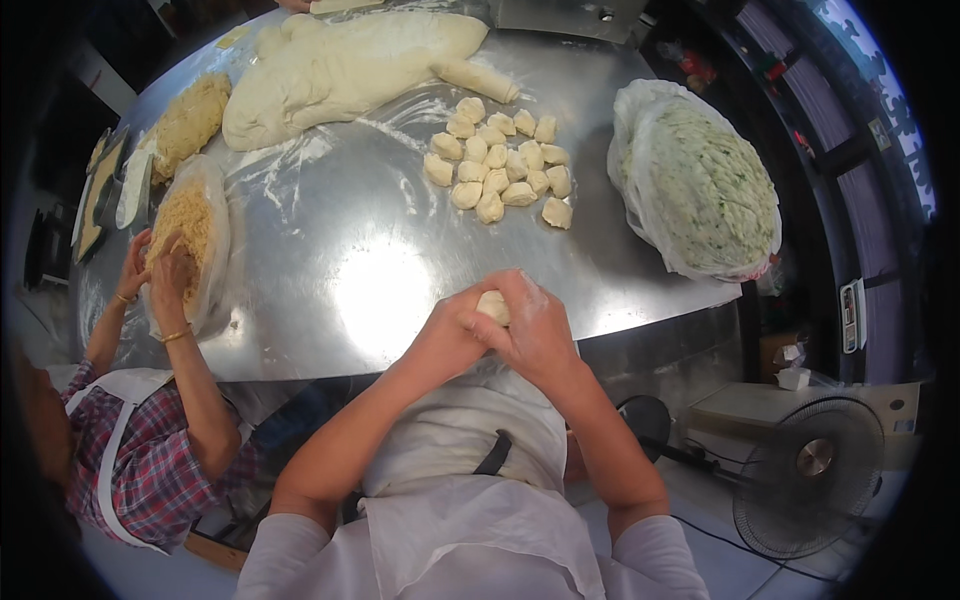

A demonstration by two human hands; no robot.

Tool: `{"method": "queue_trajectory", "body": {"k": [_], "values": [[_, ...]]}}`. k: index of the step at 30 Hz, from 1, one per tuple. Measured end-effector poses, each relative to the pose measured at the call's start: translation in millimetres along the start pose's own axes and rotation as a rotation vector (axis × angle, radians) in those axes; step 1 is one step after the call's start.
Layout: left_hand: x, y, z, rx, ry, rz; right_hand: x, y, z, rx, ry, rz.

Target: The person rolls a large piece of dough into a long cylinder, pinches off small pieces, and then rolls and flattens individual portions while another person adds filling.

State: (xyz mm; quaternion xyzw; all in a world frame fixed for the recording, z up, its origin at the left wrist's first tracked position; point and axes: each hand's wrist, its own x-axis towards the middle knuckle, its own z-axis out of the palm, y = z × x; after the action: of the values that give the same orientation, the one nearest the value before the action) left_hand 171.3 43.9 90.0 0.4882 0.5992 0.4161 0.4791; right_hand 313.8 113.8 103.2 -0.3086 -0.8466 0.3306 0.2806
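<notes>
Between my two hands, just over the near edge of a stainless steel table (300, 300), is a small piece of dough (493, 307). My left hand (450, 326) cups it from one side. My right hand (534, 319) wraps around it from the other, with white flour on its back. The fingers cover most of the dough. Beyond my hands lies a cluster of several cut dough pieces (495, 161). Behind them a thick dough roll (476, 79) touches a very large mass of dough (345, 71).
To the right sits a plastic bag of green-flecked filling (697, 180). At left, a co-worker's hands (161, 274) are in a bag of yellow crumbly filling (191, 217); a yellow dough-like mass (187, 124) lies beyond. A fan (810, 472) stands at lower right.
</notes>
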Motion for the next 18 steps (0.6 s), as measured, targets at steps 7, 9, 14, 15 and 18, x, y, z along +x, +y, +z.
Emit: {"method": "queue_trajectory", "body": {"k": [7,9,14,15,18], "values": [[20.9,-13.8,14.7,0.148,-0.009,0.115,31.2,58.3,13.6,-0.256,0.112,0.297],[18.0,-17.6,27.1,0.244,-0.106,0.283,42.5,80.8,8.2,-0.364,0.172,0.351],[31.2,-10.5,6.4,0.104,0.041,0.054,55.2,75.0,0.8,-0.205,0.302,0.24],[32.0,-12.9,-2.7,0.141,0.053,0.032,57.3,82.1,3.5,-0.274,0.235,0.242],[25.5,-21.8,-13.5,0.232,0.077,0.033,58.9,103.5,11.2,-0.48,0.078,0.167]]}}
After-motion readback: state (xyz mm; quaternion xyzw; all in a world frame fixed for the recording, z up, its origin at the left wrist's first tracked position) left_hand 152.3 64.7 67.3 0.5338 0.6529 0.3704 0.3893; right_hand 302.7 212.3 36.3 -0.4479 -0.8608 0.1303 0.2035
